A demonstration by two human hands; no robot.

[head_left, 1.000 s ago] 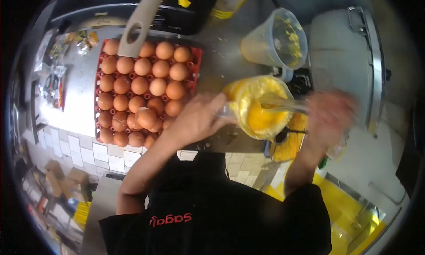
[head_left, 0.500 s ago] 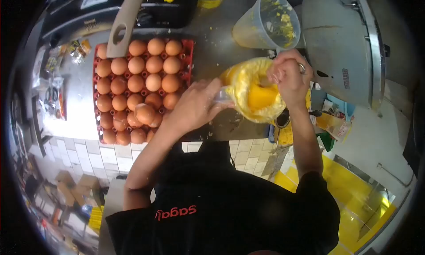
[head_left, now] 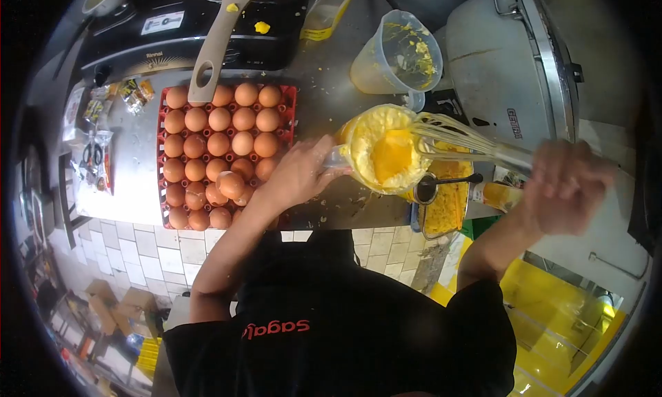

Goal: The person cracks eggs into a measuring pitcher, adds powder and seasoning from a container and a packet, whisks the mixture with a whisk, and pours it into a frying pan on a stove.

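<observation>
My left hand (head_left: 307,171) grips the handle of a clear pitcher (head_left: 348,135) that holds a yellow egg mixture (head_left: 391,156) with pale froth round its wall. My right hand (head_left: 567,183), slightly blurred, is closed round the metal handle of a whisk (head_left: 483,145). The whisk's wires lie over the pitcher's right rim, tilted toward the mixture. Left of my left hand is a red tray (head_left: 292,114) of brown eggs (head_left: 218,145), with one egg (head_left: 229,185) lying on top of others.
A second, residue-streaked pitcher (head_left: 376,69) stands behind. A pan handle (head_left: 217,45) reaches over the egg tray from the stove (head_left: 158,25). At right are a large metal lidded container (head_left: 496,59), a dark spoon (head_left: 452,180) and a tray of yellow food (head_left: 445,207).
The whisk has come up out of the mixture to the pitcher's rim, and my right hand has moved right and away from the pitcher. My left hand still holds the pitcher.
</observation>
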